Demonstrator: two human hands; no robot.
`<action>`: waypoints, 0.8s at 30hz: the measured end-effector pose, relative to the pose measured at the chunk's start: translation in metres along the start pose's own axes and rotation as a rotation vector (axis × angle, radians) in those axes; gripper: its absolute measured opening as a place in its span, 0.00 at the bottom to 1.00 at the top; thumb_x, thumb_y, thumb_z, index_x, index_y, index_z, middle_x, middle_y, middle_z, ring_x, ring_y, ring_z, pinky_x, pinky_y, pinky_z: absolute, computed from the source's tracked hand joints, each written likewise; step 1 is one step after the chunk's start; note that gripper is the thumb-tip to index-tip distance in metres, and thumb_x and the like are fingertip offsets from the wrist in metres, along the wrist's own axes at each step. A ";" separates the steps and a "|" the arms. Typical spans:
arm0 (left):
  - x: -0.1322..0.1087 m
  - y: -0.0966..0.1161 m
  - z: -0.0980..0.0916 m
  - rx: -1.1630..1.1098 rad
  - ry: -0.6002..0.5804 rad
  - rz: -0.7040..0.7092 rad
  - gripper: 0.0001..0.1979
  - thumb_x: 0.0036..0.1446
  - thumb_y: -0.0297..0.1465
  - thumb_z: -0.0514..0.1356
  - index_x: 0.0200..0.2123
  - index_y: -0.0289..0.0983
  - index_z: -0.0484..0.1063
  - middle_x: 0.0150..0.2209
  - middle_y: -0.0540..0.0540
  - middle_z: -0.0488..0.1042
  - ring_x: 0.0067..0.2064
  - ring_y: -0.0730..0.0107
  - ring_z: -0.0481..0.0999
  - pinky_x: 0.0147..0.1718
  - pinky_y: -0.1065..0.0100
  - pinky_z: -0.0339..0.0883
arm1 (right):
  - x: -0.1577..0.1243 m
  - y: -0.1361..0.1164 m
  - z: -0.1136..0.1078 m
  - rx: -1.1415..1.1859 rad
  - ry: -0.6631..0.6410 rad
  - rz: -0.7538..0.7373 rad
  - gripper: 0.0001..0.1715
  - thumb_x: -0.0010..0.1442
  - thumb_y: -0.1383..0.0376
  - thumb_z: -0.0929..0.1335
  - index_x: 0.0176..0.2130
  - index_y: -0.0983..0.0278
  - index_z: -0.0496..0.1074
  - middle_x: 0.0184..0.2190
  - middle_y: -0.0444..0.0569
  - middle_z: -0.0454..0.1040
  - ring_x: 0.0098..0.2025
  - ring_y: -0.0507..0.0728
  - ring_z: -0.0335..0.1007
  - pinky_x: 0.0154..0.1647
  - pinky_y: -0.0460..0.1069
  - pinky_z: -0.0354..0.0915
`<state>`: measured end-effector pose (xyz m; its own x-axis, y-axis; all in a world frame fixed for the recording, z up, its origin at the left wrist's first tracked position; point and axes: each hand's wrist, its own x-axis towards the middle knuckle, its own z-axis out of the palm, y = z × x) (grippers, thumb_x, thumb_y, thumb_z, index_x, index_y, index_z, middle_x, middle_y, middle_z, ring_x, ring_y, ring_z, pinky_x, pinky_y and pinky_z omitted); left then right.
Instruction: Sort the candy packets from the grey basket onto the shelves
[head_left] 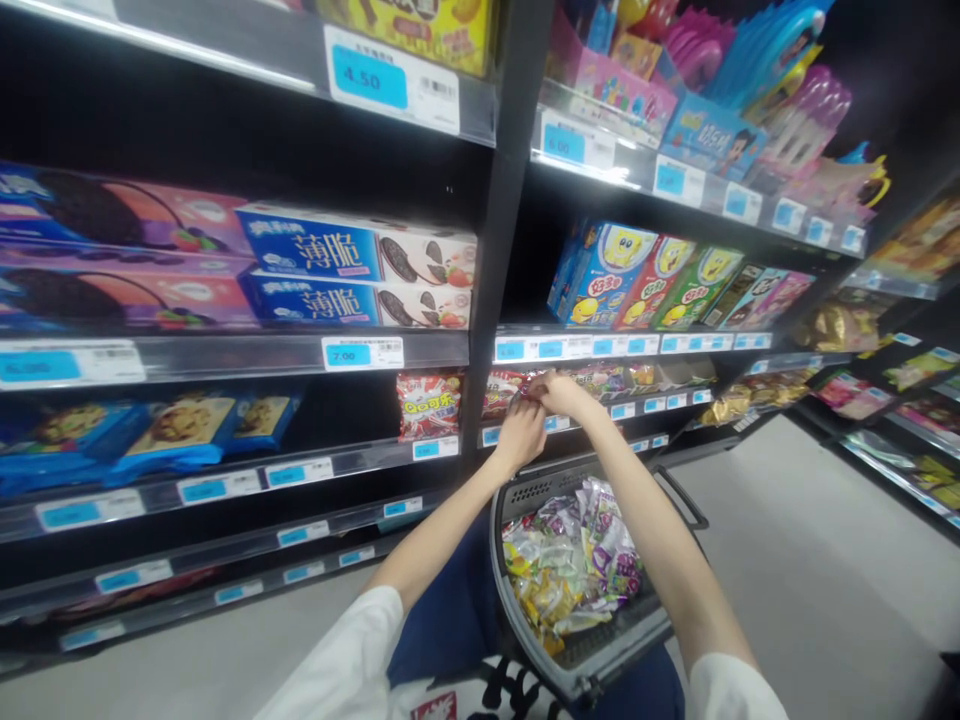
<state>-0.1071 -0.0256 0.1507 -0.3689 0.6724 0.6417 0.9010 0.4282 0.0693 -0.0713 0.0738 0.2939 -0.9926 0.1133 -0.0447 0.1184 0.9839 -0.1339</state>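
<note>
Both my hands reach to the low shelf just right of the dark upright post. My left hand has its fingers curled at the front of a row of small bagged sweets. Close beside it, almost touching, my right hand bends its fingers over the same spot. Between the fingertips a bit of a dark red candy packet shows; the rest is covered. Below my forearms a dark shopping basket holds many small wrapped candies, in purple, green, yellow and clear wrappers.
Left of the post stand biscuit boxes and a red candy bag. Cartoon snack boxes sit above my hands. Shelf edges with price tags jut out. The basket handle sticks out right over the grey floor.
</note>
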 end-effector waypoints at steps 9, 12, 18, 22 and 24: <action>0.007 0.002 -0.006 -0.007 -0.018 -0.023 0.15 0.58 0.27 0.55 0.49 0.34 0.70 0.45 0.33 0.73 0.52 0.46 0.71 0.53 0.48 0.65 | 0.034 0.002 -0.005 -0.041 -0.074 0.123 0.21 0.62 0.71 0.64 0.50 0.63 0.80 0.48 0.52 0.81 0.46 0.58 0.78 0.41 0.45 0.67; 0.009 0.002 -0.005 -0.009 -0.014 -0.021 0.15 0.58 0.27 0.55 0.48 0.33 0.71 0.44 0.33 0.73 0.52 0.45 0.71 0.52 0.48 0.66 | 0.035 0.002 -0.004 -0.065 -0.070 0.122 0.22 0.62 0.71 0.64 0.52 0.62 0.79 0.48 0.52 0.81 0.47 0.58 0.78 0.42 0.45 0.67; 0.011 0.003 -0.004 0.026 0.020 -0.021 0.17 0.57 0.28 0.56 0.50 0.32 0.70 0.47 0.32 0.74 0.51 0.46 0.72 0.55 0.46 0.64 | 0.040 0.003 -0.004 -0.075 -0.227 0.026 0.19 0.54 0.75 0.67 0.41 0.63 0.83 0.37 0.50 0.83 0.35 0.56 0.78 0.32 0.43 0.66; 0.011 0.002 -0.005 0.020 0.019 -0.006 0.17 0.58 0.29 0.55 0.51 0.33 0.71 0.46 0.32 0.75 0.52 0.46 0.72 0.54 0.46 0.65 | 0.046 0.006 0.001 -0.054 -0.195 0.008 0.21 0.55 0.75 0.67 0.44 0.63 0.82 0.41 0.51 0.83 0.38 0.57 0.79 0.34 0.43 0.68; 0.011 0.001 -0.006 0.031 0.013 0.000 0.17 0.58 0.29 0.55 0.51 0.32 0.71 0.45 0.32 0.75 0.52 0.46 0.72 0.53 0.48 0.66 | 0.046 0.007 0.005 -0.030 -0.147 0.016 0.21 0.56 0.74 0.67 0.46 0.62 0.82 0.42 0.51 0.83 0.41 0.58 0.80 0.38 0.43 0.69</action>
<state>-0.1091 -0.0216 0.1622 -0.3655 0.6650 0.6513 0.8937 0.4463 0.0458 -0.1161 0.0855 0.2859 -0.9753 0.1102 -0.1916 0.1315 0.9860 -0.1021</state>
